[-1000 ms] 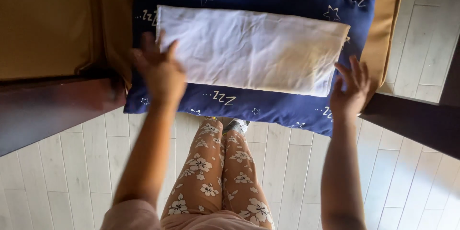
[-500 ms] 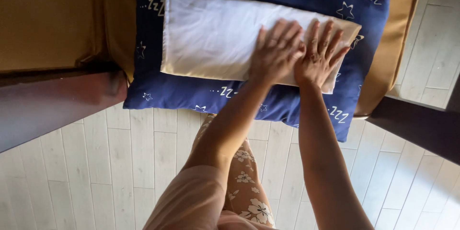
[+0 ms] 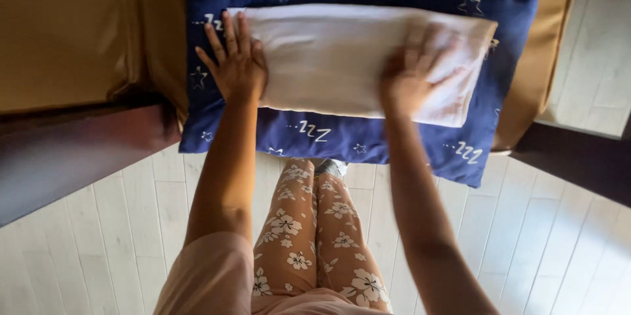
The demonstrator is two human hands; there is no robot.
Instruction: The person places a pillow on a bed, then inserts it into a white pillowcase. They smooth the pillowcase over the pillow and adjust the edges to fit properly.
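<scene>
A folded white cloth [image 3: 342, 52] lies flat on a dark blue cushion [image 3: 368, 141] printed with white stars and letters. My left hand [image 3: 233, 62] rests palm down on the cloth's left end, fingers spread. Over the right part of the cloth, my right hand [image 3: 417, 68] is also flat with fingers apart, and it looks blurred from motion. Neither hand grips anything.
The cushion sits on a tan sofa seat [image 3: 72, 32]. A dark wooden frame [image 3: 72, 157] runs along the left, another dark piece [image 3: 578, 164] at the right. Below are pale floor planks [image 3: 118, 236] and my legs in floral trousers [image 3: 309, 236].
Half a second ago both hands were together on the cloth's right part. My left hand has slid to the left end; my right hand has moved slightly right along the cloth.
</scene>
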